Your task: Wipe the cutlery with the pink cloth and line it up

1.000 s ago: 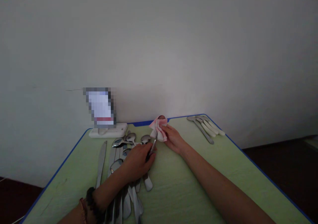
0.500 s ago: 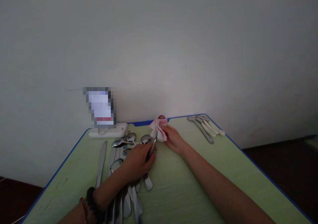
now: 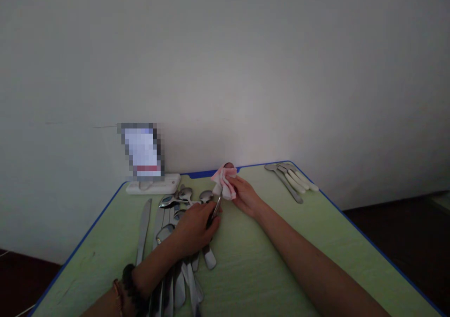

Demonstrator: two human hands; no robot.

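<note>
My left hand (image 3: 197,225) is closed around the handle of a metal spoon (image 3: 217,208), which slants up and away from me. Around the spoon's upper part is a pink and white cloth (image 3: 225,184), pinched in the fingers of my right hand (image 3: 245,195). The tip of the spoon's bowl (image 3: 228,165) shows above the cloth; the rest of the bowl is covered. Beneath my left hand and forearm lies a pile of metal cutlery, with several spoons (image 3: 185,194) and handles (image 3: 179,291) sticking out. My forearm hides part of this pile.
A table knife (image 3: 143,230) lies left of the pile. Behind it, a blurred-out phone (image 3: 142,150) stands on a white base (image 3: 153,185). At the right back lie a spoon (image 3: 284,181) and several white-handled utensils (image 3: 298,178). A wall (image 3: 246,73) rises behind the blue-edged green table (image 3: 260,270).
</note>
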